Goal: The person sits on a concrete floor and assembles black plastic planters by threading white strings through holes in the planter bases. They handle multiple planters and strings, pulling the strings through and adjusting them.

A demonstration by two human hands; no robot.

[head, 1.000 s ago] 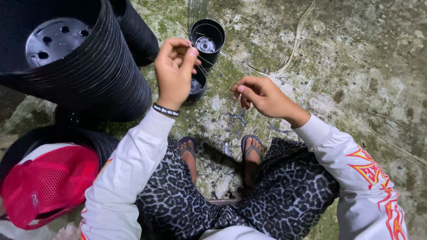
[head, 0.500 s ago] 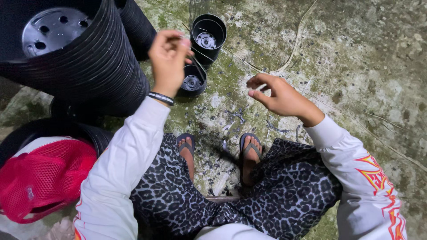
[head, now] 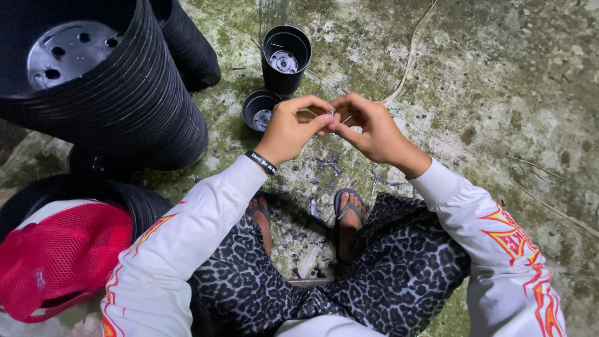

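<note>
Tiny pale piece (head: 331, 113), too small to identify, sits pinched between the fingertips of both hands. It is held in the air over the concrete floor (head: 499, 93), just right of the low pot. The left hand (head: 290, 128) presses thumb and forefinger together on it, and the right hand (head: 374, 128) meets it from the other side with the same closed pinch. The other fingers are curled in.

Work this fine looks best done with light, even pressure from both pinches and the wrists kept close together. A dropped piece would be hard to find on this mottled, littered ground.

The big stack of black pots (head: 125, 106) fills the far left, and the holed base of its inner pot shows. A second stack (head: 190, 47) lies just behind it, and the dark rim of a third (head: 140, 203) shows near left. That makes three stacks. One red mesh cap (head: 59, 262) rests against that near rim.

Two single pots stand apart from the stacks. The tall pot (head: 285, 59) stands farther off, and the low pot (head: 259, 112) stands just beyond the left hand. Two sandalled feet (head: 349, 206) rest below the hands. One black wristband (head: 260, 162) circles the left wrist.
</note>
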